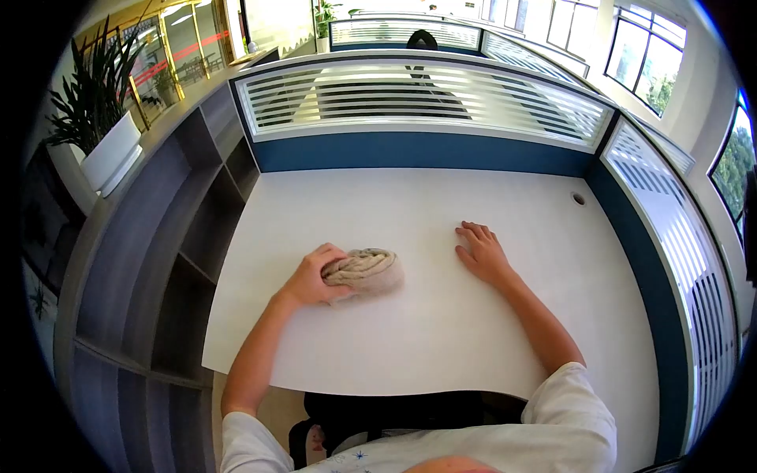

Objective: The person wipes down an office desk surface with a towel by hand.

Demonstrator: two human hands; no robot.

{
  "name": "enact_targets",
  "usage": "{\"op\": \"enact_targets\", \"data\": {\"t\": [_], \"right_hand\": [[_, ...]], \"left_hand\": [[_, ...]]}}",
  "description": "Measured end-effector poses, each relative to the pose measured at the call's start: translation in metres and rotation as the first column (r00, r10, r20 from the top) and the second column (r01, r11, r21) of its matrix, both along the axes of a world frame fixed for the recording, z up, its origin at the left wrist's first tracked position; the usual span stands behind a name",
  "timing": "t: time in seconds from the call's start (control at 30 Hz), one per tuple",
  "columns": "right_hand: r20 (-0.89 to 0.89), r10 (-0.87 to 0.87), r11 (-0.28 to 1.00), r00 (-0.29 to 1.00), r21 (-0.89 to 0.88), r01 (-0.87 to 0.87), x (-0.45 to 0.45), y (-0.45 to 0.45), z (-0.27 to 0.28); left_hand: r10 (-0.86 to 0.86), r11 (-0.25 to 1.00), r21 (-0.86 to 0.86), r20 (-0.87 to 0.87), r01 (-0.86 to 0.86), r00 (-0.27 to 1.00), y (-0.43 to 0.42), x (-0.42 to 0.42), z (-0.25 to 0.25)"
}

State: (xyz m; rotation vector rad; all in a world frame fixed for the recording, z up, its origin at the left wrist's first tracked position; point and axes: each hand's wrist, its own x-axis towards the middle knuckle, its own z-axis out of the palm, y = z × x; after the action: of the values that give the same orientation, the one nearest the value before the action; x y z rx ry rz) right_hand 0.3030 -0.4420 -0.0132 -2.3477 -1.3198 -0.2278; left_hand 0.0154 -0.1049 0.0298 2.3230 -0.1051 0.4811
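Note:
On the white desk lies a beige, rolled-up cloth bundle (371,272) with folds showing on its top. My left hand (314,276) grips the bundle's left end, thumb at the near side and fingers over the far side. To the right, my right hand (482,254) rests palm down on the desk (426,339), its fingers apart and holding nothing. A gap of bare desk separates it from the bundle.
Blue partitions with striped glass (426,150) border the desk at the back and right. Dark shelves (150,236) stand along the left, with a potted plant (110,154) on top. A round cable hole (578,199) is at the back right.

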Motion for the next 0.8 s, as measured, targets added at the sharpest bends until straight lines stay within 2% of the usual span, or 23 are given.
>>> {"op": "enact_targets", "data": {"t": [0.07,0.1,0.2,0.3,0.4,0.5,0.53,0.6,0.7,0.8], "right_hand": [[-0.008,0.017,1.0,1.0,0.014,-0.017,-0.002,-0.003,0.004],[-0.013,0.025,0.999,1.0,0.022,-0.025,-0.003,-0.003,0.005],[-0.024,0.024,1.0,0.999,0.014,-0.023,-0.004,-0.004,0.005],[-0.043,-0.011,1.0,0.999,-0.022,0.01,-0.003,-0.002,0.006],[-0.036,-0.023,0.999,0.999,-0.03,0.022,-0.003,0.0,0.006],[-0.054,-0.02,0.999,0.998,-0.026,0.018,-0.002,0.0,0.004],[-0.046,-0.016,1.0,0.999,-0.022,0.015,-0.001,-0.001,0.003],[-0.031,-0.011,1.0,0.999,-0.014,0.01,-0.002,-0.002,0.002],[-0.024,-0.006,1.0,1.0,-0.012,0.006,-0.002,-0.002,0.003],[-0.027,-0.011,1.0,1.0,-0.015,0.01,-0.002,-0.001,0.003]], "left_hand": [[0.064,0.998,-0.026,0.007,-0.064,0.998,0.019,-0.003,-0.004],[0.147,0.988,-0.048,-0.045,-0.149,0.988,0.028,-0.005,-0.003],[0.423,0.905,-0.001,0.088,-0.425,0.902,0.062,-0.009,-0.015],[0.537,0.832,0.046,0.183,-0.553,0.823,0.081,-0.011,-0.021],[0.537,0.819,0.094,0.226,-0.567,0.813,0.076,-0.009,-0.024],[0.357,0.909,-0.183,-0.128,-0.375,0.925,0.058,-0.012,-0.017],[0.178,0.939,-0.286,-0.067,-0.19,0.982,0.045,-0.009,-0.018],[-0.012,0.974,-0.228,-0.092,-0.009,0.996,0.019,-0.003,-0.016],[-0.097,0.985,-0.15,-0.074,0.085,0.993,0.001,0.003,-0.006],[-0.103,0.983,-0.158,-0.027,0.097,0.994,0.003,-0.001,0.0]]}}
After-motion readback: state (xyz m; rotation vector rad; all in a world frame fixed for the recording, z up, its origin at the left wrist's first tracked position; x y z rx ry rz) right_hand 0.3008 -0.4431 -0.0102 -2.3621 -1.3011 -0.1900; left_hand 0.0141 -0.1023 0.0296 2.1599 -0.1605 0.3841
